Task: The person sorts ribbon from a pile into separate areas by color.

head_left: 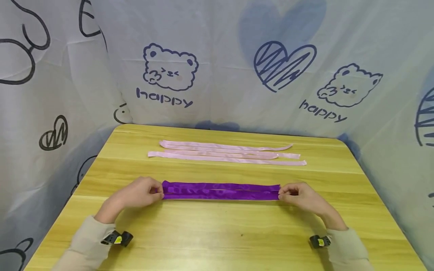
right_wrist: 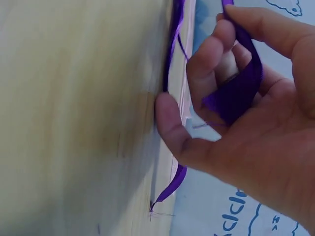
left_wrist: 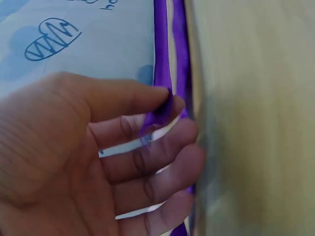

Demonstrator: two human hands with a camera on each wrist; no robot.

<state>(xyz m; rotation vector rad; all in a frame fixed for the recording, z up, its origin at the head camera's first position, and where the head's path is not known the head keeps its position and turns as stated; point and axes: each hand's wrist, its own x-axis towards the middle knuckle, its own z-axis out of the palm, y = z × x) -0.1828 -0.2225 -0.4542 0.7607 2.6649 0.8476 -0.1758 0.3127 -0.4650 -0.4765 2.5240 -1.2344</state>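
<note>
Two purple satin ribbon strips (head_left: 220, 194) lie side by side across the table, a thin gap between them. My left hand (head_left: 144, 192) pinches a ribbon at their left end. In the left wrist view, thumb and forefinger nip a purple ribbon (left_wrist: 161, 59), while a second strip (left_wrist: 182, 49) passes behind the fingers. At the right end, my right hand (head_left: 301, 195) pinches purple ribbon between thumb and forefinger. Its loose tail (right_wrist: 238, 93) folds over toward the palm in the right wrist view, and another purple strip (right_wrist: 172, 189) runs along beside the hand.
Several pale pink ribbons (head_left: 227, 160) lie roughly parallel farther back on the wood-grain table (head_left: 217, 233). Behind the table's far edge hangs a white curtain (head_left: 217, 75) printed with bears and hearts.
</note>
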